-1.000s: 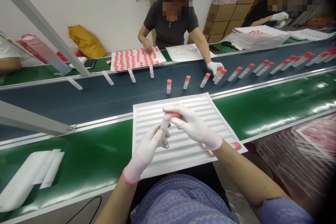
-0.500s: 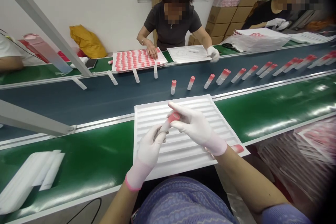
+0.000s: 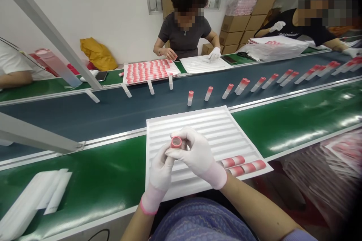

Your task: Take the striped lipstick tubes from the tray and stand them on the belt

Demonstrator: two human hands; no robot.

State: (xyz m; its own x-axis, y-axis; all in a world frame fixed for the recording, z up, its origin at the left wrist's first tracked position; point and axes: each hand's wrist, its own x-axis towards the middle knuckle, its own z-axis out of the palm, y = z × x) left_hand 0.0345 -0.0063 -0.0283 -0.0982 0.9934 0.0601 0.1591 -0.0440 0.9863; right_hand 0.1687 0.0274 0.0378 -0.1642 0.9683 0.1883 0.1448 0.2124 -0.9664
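Both my hands wear white gloves and meet over a white ridged tray [image 3: 186, 184]. Between them is a small tube [image 3: 176, 142] with a pink-red rim, its open round end tilted up toward me. My left hand [image 3: 160, 169] grips the tube from the left and below, fingers closed. From the right, my right hand [image 3: 195, 154] pinches it near the rim with thumb and fingers. The gloves hide most of the tube's body. Several pink-and-white tubes [image 3: 240, 169] lie in rows at the tray's lower right corner, by my right wrist.
Beyond the tray runs a dark conveyor belt [image 3: 127, 111] bearing several upright pink-topped tubes [image 3: 208, 93]. Across it, a person [image 3: 185, 30] sits at a filled tray [image 3: 149, 71]; another person [image 3: 305, 26] is at right. White wrapped bundles [image 3: 36, 192] lie left. A metal post [image 3: 51, 26] slants at left.
The tube has tilted so its open end faces me, and my right hand has moved left and down, closing around it. The tubes at the tray's corner show more.
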